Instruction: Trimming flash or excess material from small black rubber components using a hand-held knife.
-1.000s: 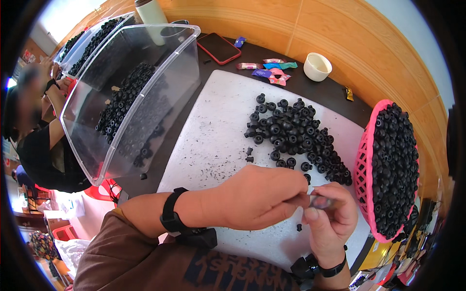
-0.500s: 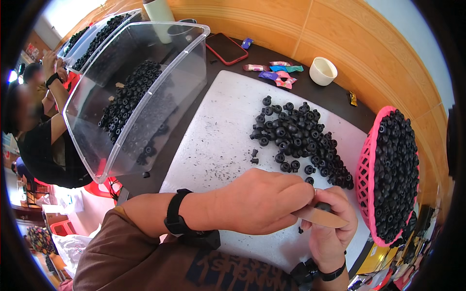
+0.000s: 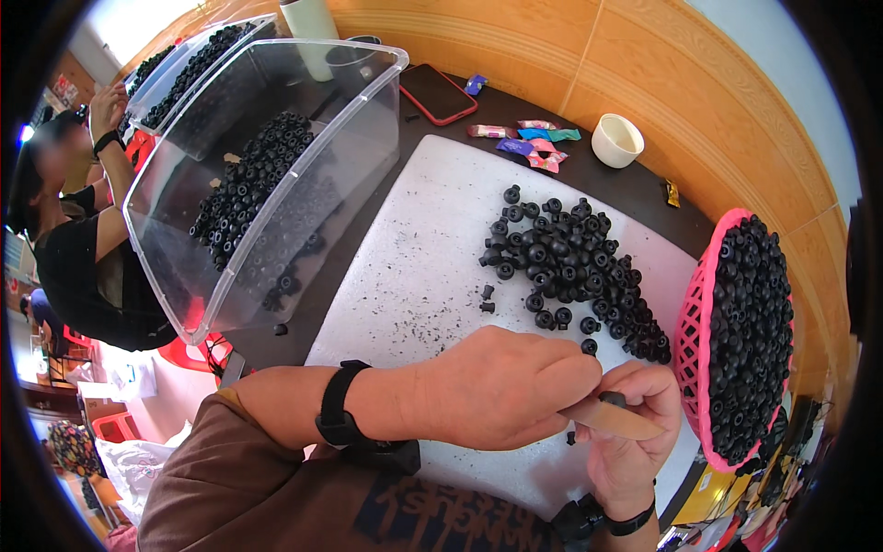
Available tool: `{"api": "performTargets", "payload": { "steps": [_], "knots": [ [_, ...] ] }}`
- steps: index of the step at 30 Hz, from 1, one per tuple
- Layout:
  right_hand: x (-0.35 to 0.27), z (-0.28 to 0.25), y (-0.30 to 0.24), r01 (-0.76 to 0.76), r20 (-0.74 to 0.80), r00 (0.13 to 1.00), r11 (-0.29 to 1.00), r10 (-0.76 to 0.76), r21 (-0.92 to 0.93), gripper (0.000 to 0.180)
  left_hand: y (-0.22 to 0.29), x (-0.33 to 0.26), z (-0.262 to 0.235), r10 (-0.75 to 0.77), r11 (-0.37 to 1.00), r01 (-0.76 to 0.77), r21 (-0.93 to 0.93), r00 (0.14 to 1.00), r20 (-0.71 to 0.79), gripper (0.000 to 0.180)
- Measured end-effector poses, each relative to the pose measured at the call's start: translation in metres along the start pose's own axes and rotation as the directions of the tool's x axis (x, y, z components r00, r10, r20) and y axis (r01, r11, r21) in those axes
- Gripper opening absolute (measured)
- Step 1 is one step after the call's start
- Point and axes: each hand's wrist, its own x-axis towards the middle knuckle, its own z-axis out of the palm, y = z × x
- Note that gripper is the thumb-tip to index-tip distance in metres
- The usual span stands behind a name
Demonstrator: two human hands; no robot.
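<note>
Because the flat, pale-brown knife blade (image 3: 614, 421) in the left hand's (image 3: 510, 386) closed grip crosses the right hand's (image 3: 635, 453) fingers, a slip could cut them; whether it touches skin, I cannot tell. The right fingers pinch a small black rounded part (image 3: 613, 398) beside the blade, above the white speckled board (image 3: 405, 248); a loose pinch could drop it.

Here's the brwn tee (image 3: 221, 478), short-slv, w/ dk-blue chest print (image 3: 405, 517), lettering across it! Blk L-wrist strap (image 3: 340, 405) + blk box (image 3: 391, 456) above the print; blk R-wrist strap (image 3: 635, 521) + blk chunky module (image 3: 578, 518) right of it!
</note>
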Motion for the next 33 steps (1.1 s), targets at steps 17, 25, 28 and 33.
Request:
{"api": "performTargets", "payload": {
  "steps": [17, 25, 28, 33],
  "knots": [
    [-0.008, 0.012, -0.008, -0.045, 0.025, 0.999, 0.999, 0.044, 0.031, 0.015, -0.014, -0.001, 0.010, -0.220, 0.975, 0.220, -0.018, 0.975, 0.042, 0.019],
    [-0.001, 0.006, -0.002, 0.020, 0.033, 0.999, 0.986, -0.026, 0.168, 0.021, 0.009, 0.004, -0.010, -0.448, 0.803, 0.429, -0.414, 0.892, 0.056, 0.012],
    [-0.001, 0.007, -0.002, 0.012, 0.026, 1.000, 0.986, -0.017, 0.164, 0.020, 0.009, 0.004, -0.011, -0.472, 0.676, 0.450, -0.583, 0.872, 0.127, 0.010],
    [0.000, 0.007, 0.000, 0.021, 0.021, 0.999, 0.991, -0.024, 0.134, 0.021, 0.012, 0.002, -0.012, -0.316, 0.623, 0.338, -0.705, 0.934, 0.169, 0.020]
  ]
}}
